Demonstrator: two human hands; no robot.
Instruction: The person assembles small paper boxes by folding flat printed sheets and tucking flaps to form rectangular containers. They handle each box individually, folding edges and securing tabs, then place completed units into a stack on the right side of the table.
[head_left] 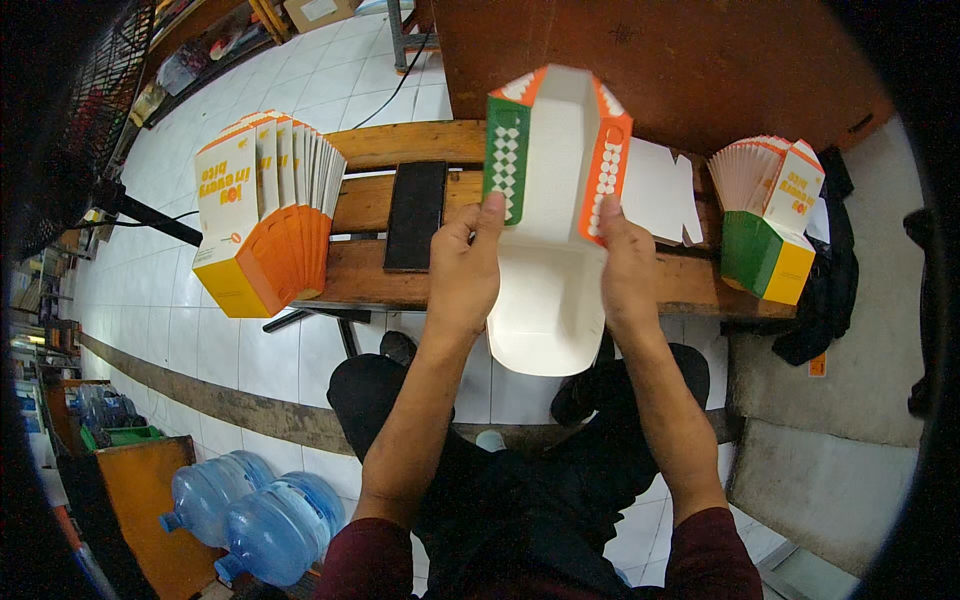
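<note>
Between my hands is a paper food box (pixel 565 130), spread open with its white inside showing. Its side walls are green on the left and orange on the right. The nearer white half (pixel 545 310) hangs past the bench edge toward my lap. My left hand (pixel 468 260) pinches the green side, thumb on top. My right hand (pixel 630 270) grips the orange side in the same way. Beneath and to the right of it, a flat white card sheet (pixel 660 190) with notched edges lies on the bench, partly covered by the box.
On the slatted wooden bench (pixel 360 145) stand a left stack of nested boxes (pixel 265 215) and a right stack (pixel 765 220). A black phone-like slab (pixel 415 217) lies left of centre. Large blue water bottles (pixel 280 525) rest at lower left. A black fan (pixel 80 120) stands far left.
</note>
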